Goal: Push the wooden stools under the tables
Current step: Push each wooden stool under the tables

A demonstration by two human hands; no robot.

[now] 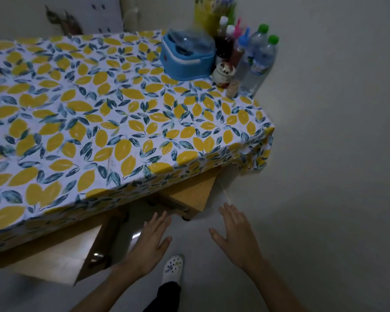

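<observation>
A table with a lemon-print cloth [113, 113] fills the left and middle of the head view. Two wooden stools stand at its near edge. The right stool [189, 195] sits mostly under the cloth, only its near corner showing. The left stool [61, 255] sticks out further from under the edge. My left hand [148, 243] and my right hand [235, 235] hover flat above the floor in front of the right stool, fingers spread, holding nothing and touching neither stool.
A blue container [186, 57], several bottles [257, 61] and a small jar [223, 75] crowd the table's far right corner. A pale wall [336, 109] closes the right side. My white shoe [172, 269] stands on the grey floor below my hands.
</observation>
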